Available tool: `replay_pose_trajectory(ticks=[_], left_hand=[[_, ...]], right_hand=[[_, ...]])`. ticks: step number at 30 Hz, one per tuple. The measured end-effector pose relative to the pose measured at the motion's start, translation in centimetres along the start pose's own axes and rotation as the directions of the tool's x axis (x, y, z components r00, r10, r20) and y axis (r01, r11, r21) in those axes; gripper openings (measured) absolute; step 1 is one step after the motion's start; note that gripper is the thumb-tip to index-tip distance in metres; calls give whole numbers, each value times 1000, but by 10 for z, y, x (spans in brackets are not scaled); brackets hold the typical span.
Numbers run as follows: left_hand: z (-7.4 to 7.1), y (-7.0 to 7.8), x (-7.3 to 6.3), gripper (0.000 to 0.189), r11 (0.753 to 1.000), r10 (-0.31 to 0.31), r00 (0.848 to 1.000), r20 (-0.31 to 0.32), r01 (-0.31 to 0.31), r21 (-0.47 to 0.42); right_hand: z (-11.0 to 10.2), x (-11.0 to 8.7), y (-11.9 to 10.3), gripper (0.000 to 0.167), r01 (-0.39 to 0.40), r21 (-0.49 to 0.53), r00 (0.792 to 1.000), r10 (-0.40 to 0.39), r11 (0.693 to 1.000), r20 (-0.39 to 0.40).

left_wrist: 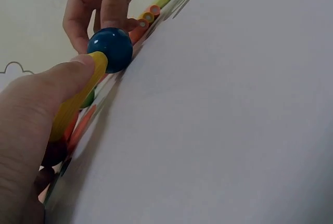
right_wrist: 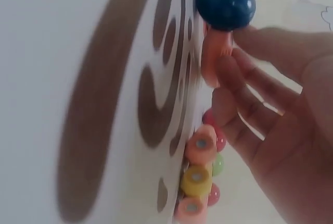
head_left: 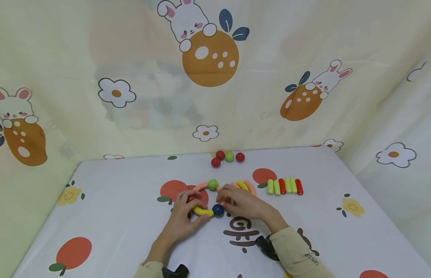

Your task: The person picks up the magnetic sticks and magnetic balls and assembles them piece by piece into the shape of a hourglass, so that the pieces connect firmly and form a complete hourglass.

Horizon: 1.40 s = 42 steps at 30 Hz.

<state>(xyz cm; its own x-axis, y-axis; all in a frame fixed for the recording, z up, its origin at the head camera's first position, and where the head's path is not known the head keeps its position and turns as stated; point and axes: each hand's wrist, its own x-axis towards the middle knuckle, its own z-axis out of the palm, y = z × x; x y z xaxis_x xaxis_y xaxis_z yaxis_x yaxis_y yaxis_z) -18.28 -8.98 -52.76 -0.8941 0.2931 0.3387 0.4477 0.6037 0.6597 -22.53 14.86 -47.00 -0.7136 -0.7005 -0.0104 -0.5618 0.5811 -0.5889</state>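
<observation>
A ring of toy magnetic pieces lies on the table: a blue ball (head_left: 218,210), a yellow curved stick (head_left: 203,211), a red ball (head_left: 191,198), a green ball (head_left: 213,185) and an orange curved stick (head_left: 201,187) on the far side. My left hand (head_left: 180,218) holds the yellow stick between its thumb, near the blue ball, and its fingers at the red ball. Meanwhile my right hand (head_left: 243,201) pinches another orange curved stick (right_wrist: 210,57), whose end meets or nearly meets the blue ball. Fingers partly hide the ring's right side in the head view.
Beyond the right hand lie spare curved sticks (head_left: 243,185), orange and yellow. Farther right is a row of straight green and red sticks (head_left: 283,187). Several red and green balls (head_left: 229,156) sit near the table's back edge. A printed curtain (head_left: 149,127) hangs behind.
</observation>
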Motion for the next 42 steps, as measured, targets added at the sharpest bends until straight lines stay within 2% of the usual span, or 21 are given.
replay_pose_trajectory(ticks=[7, 14, 20, 25, 28, 31, 36, 42], left_hand=[[-1, -1, -1, 15, 1000, 19, 1000, -13, -19, 12], [-2, 1, -1, 18, 1000, -14, 1000, 9, 14, 14], [-2, 3, -1, 14, 999, -30, 1000, 2, 30, 11], [-2, 2, -2, 18, 1000, -18, 1000, -15, 18, -18], [-2, 1, -2, 25, 999, -5, 1000, -24, 4, -49], [-2, 0, -1, 24, 998, 6, 1000, -25, -7, -59], [-2, 0, -1, 21, 998, 38, 998, -41, -40, -44], [-2, 0, -1, 19, 999, 18, 999, -36, -19, -41]], right_hand=[[-8, -5, 3, 19, -54, 57, 998, 56, 997, -24], [-26, -15, 14, 21, -138, 72, 984, 145, 988, -100], [-47, -29, 33, 20, -231, 77, 953, 242, 970, -182], [-65, -44, 48, 22, -273, 77, 930, 284, 959, -233], [-75, -55, 54, 24, -296, 97, 919, 312, 950, -243], [-84, -65, 60, 25, -337, 97, 902, 350, 937, -251], [-95, -80, 70, 28, -420, 133, 864, 440, 898, -244], [-102, -94, 84, 33, -462, 152, 842, 486, 874, -236]])
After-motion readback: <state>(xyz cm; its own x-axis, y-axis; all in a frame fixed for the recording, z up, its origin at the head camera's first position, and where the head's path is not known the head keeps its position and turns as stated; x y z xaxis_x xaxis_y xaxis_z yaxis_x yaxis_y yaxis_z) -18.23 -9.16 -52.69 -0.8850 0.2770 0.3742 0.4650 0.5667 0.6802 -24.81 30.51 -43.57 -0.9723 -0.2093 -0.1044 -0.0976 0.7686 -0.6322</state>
